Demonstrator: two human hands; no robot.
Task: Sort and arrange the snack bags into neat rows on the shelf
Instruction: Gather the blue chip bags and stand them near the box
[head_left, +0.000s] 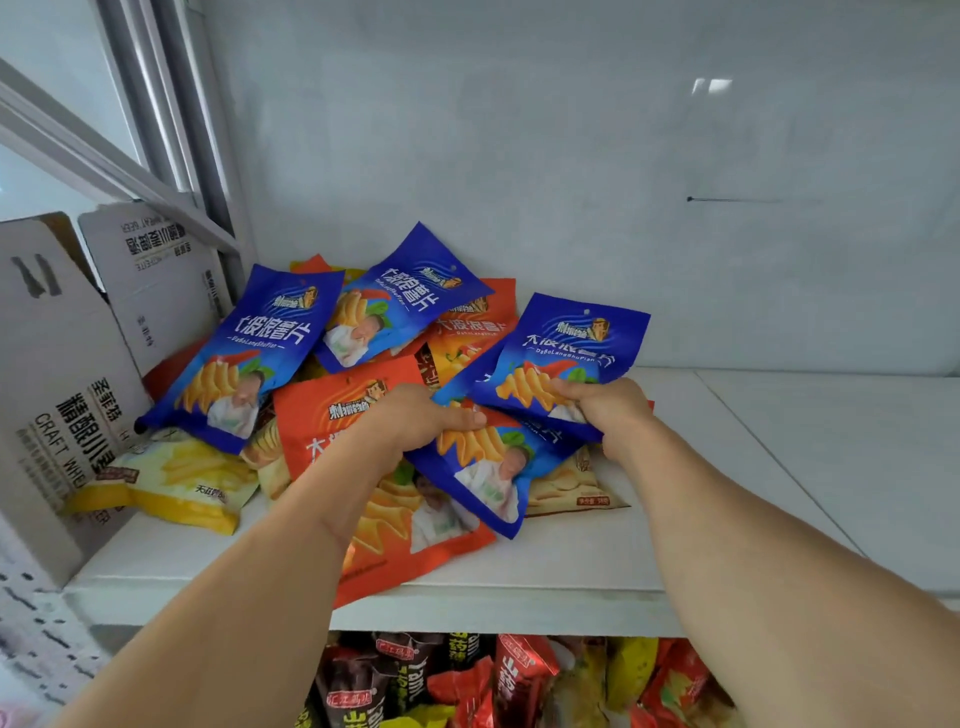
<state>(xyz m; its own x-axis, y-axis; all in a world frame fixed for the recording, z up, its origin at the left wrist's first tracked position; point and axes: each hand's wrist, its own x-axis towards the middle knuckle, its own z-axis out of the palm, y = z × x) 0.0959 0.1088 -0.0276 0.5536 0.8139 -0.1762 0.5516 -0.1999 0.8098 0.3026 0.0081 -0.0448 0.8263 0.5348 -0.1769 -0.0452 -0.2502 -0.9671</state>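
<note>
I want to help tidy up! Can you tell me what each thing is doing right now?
Left hand: gripping a blue bag.
Right hand: gripping another blue bag.
Lower blue bag: held, overlapping the orange bag.
Upper blue bag: held, lifted at a tilt.
Orange bag: lying flat, hanging over the shelf edge.
Yellow bag: lying flat, untouched.
Cardboard box: flaps open.
Shelf: right side bare.

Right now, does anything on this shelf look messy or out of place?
Yes. The snack bags lie in a loose, overlapping heap at the shelf's left end, tilted every way, no rows yet. One orange bag overhangs the front edge. Each hand grips a blue bag.
</note>
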